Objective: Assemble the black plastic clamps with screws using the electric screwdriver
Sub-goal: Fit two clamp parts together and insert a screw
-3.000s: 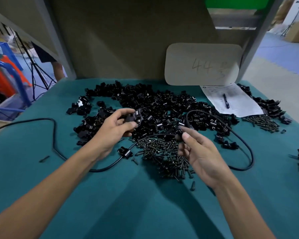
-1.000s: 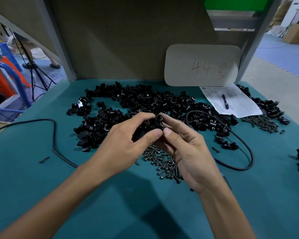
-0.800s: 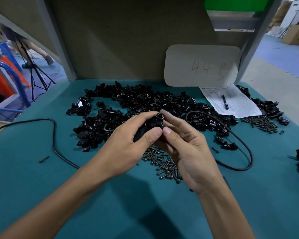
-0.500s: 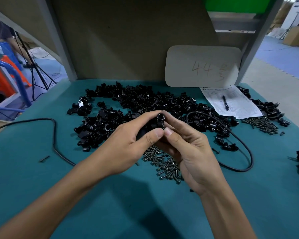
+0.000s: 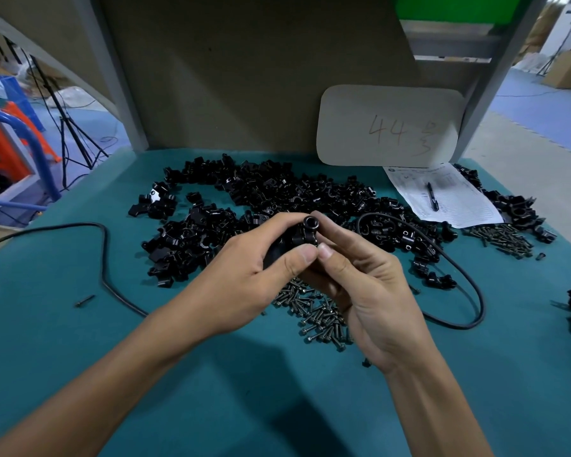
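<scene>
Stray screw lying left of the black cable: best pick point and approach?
Pinch the stray screw mid-shank from straight above, fingertips closing across its long axis. It lies flat and alone on the teal mat, slanted, apart from the black cable, so both flanks are free; end-on it offers little to hold.

clamp (image 5: 302,235) partly hidden, paper (image 5: 455,199) text unreadable
</scene>
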The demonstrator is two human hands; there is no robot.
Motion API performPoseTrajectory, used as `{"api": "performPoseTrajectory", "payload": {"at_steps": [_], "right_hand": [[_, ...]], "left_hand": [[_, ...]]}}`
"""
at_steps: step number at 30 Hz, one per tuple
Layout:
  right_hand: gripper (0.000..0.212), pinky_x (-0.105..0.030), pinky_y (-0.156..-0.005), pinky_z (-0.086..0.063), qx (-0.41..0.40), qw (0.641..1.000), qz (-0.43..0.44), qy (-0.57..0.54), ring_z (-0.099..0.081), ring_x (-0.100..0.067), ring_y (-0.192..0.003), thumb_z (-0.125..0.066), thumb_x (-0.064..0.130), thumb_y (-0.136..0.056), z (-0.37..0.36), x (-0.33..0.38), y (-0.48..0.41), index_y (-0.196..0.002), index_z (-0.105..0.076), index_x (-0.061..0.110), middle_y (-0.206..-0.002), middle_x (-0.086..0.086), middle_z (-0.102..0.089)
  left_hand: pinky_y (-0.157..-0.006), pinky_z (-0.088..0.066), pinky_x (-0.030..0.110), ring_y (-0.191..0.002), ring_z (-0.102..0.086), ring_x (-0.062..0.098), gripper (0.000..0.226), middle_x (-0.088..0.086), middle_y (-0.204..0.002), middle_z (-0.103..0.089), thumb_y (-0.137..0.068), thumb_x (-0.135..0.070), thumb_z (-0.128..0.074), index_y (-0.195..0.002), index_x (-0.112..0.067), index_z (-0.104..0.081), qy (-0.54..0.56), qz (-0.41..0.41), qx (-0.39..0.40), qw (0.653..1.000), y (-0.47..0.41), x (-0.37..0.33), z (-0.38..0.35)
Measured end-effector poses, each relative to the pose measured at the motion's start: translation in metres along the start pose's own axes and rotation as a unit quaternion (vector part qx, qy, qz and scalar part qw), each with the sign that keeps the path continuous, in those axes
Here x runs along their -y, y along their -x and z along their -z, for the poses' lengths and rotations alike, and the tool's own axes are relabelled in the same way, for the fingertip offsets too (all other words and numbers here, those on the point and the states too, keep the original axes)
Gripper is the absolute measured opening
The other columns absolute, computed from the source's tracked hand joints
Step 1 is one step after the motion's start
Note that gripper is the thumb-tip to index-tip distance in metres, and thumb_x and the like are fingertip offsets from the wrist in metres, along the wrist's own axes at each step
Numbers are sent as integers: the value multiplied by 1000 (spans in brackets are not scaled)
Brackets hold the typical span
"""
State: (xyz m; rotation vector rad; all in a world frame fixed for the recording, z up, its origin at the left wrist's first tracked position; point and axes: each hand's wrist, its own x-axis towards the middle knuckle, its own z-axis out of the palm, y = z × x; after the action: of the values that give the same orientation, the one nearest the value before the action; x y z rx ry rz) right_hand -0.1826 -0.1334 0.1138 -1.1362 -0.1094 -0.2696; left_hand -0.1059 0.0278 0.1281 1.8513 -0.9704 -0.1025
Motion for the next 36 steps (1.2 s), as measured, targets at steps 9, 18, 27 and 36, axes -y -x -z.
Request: {"api": "performPoseTrajectory", "payload": {"at_steps": [9, 18, 27, 36], "right_hand": [[35, -25, -86, -58, 5, 1000, 5, 12, -74, -16, -104, -64, 14, -88, 0, 2, 0, -118, -77, 27, -109, -1, -78], [36, -25, -85, -59, 3, 1000, 9, 14, -74, -16, -102, -65, 17, -86, -1, -1, 1, -119, -75, 27, -108, -1, -78], [38, -34, -89, -60, 10, 984, -4, 177, -66, -12, -119, -71, 28, -92, 28, -15, -4, -128, -68, 40, -127, 9, -71], [20, -31, -78, -34, 116, 639, -77, 756, -49, -23, -99, -51, 34, -107, 57, -95, 9, -110, -57, 15, -106, 0, -53]], "left_hand": [[-65, -45, 11, -77, -64, -3, 39, -25, -95, -67, -97, -52, -53, -133, -38, -54, 12, 9, 0, 1000, 0, 1, -1], [-60, -43, 11, -67, -59, -4, 40, -28, -84, -64, -98, -47, -53, -134, -27, -54, 6, 28, -2, 1000, -1, 4, -5], [-79, -47, 22, -95, -61, -5, 56, -24, -109, -64, -92, -66, -47, -139, -35, -50, -42, 68, -14, 997, -2, 17, -3], [-105, -47, 43, -120, -56, 2, 65, -18, -132, -60, -88, -78, -39, -142, -41, -45, -65, 96, -11, 993, 1, 28, 0]]}}
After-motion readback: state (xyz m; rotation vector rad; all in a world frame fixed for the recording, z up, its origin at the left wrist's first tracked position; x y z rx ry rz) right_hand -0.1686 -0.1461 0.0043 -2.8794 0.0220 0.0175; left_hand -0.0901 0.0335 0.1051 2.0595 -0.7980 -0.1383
